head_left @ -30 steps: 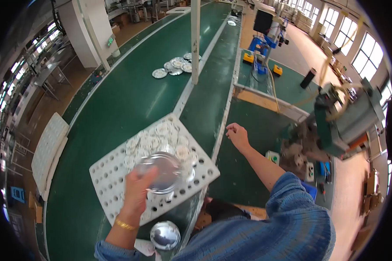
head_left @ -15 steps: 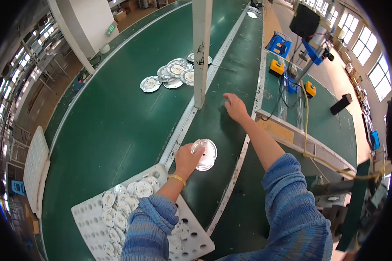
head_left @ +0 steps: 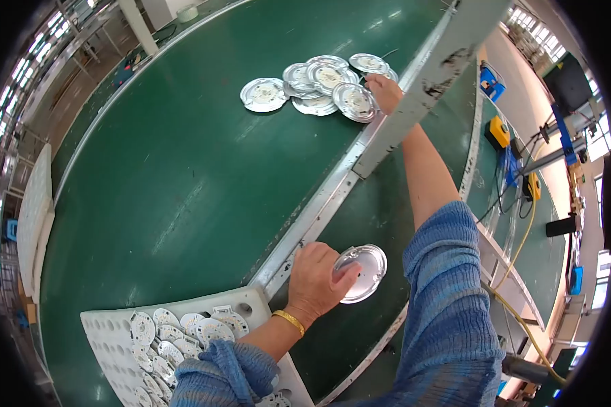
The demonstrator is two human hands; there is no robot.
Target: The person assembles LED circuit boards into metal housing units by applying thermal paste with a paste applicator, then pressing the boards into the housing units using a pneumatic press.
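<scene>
My left hand (head_left: 317,281) grips a round silver metal dish (head_left: 372,268) by its left side, thumb across its pale inner face, over the narrow green belt. At the far end of my reach, my right hand (head_left: 385,93) is at the right side of a pile of similar dishes, fingers slightly bent and fingertips right by the rims. The nearest dish (head_left: 355,102) lies just left of that hand; another dish (head_left: 369,63) is just beyond it. Pale round boards with yellowish marks show inside the piled dishes.
A white foam tray (head_left: 108,339) with round holes carries many small white circuit boards (head_left: 214,330) at lower left. A scuffed metal post (head_left: 414,102) rises beside my right forearm from the metal rail (head_left: 319,220). Yellow switch boxes (head_left: 499,132) and cables sit at right.
My right hand has moved from above the narrow belt across the rail to the dish pile. My left hand still holds its dish. The view has shifted, bringing the pile closer.
</scene>
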